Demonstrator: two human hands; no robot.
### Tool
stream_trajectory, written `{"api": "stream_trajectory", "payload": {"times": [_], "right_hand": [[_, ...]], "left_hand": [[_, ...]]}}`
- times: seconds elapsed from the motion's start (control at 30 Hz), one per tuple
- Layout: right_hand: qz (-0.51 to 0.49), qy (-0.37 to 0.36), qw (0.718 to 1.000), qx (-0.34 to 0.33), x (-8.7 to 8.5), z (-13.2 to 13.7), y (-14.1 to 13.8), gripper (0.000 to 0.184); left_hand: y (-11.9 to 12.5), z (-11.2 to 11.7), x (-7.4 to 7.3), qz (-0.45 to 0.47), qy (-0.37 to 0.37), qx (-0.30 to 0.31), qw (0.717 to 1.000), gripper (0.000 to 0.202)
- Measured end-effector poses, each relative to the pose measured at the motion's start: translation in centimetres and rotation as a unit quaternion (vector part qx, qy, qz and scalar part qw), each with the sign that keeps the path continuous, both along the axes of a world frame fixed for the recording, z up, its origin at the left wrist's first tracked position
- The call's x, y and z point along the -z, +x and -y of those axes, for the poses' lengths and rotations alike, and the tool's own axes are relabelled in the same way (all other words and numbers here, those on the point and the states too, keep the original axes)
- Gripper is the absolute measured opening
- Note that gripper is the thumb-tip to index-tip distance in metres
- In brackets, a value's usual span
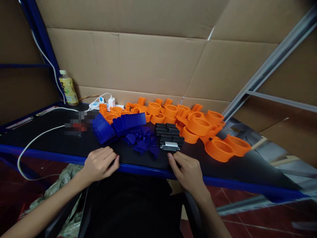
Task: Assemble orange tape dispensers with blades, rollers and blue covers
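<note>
I read a pause: my left hand (pixel 102 163) and right hand (pixel 186 170) rest curled at the bench (pixel 55 140) edge, lower centre; I can't tell either grip's closure or contents. Reaching the black tubes (pixel 170 140) just beyond, mid-frame, would call for uncurling.

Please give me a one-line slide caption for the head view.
Left hand and right hand at a black tabletop's front edge, before blue pieces, black rods and orange ringed parts.

And there at the near edge of the tabletop (pixel 32 129), the person's left grip (pixel 100 162) sits near blue plates (pixel 133 121), right grip (pixel 188 168) just beside black tubes (pixel 169 137); orange rings (pixel 198 133) crowd the far edge, a bottle (pixel 68 88) the far-left corner.
</note>
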State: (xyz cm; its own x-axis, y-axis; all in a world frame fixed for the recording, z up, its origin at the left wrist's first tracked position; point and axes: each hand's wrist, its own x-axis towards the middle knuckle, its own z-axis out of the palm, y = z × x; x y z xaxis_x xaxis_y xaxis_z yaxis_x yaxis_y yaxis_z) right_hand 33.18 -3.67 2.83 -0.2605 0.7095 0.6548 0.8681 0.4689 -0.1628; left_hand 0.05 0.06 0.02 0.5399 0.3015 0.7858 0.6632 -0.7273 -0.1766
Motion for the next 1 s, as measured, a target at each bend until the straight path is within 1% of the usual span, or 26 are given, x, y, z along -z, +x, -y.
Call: {"api": "stream_trajectory", "payload": {"times": [0.23,0.57,0.87,1.0], "right_hand": [[0.004,0.012,1.0,-0.008,0.27,-0.26,0.17,0.042],[0.001,0.002,1.0,-0.003,0.45,-0.45,0.42,0.042],[-0.002,-0.006,1.0,0.0,0.31,-0.19,0.2,0.042],[-0.006,0.002,1.0,-0.003,0.26,-0.1,0.1,0.042]], "left_hand": [[0.02,-0.1,0.31,-0.001,-0.002,-0.005,1.0,0.027],[-0.15,-0.37,0.8,-0.003,-0.001,-0.006,1.0,0.027],[-0.14,-0.44,0.79,-0.007,0.007,-0.006,1.0,0.026],[-0.16,-0.48,0.85,-0.007,0.006,-0.005,1.0,0.026]]}}
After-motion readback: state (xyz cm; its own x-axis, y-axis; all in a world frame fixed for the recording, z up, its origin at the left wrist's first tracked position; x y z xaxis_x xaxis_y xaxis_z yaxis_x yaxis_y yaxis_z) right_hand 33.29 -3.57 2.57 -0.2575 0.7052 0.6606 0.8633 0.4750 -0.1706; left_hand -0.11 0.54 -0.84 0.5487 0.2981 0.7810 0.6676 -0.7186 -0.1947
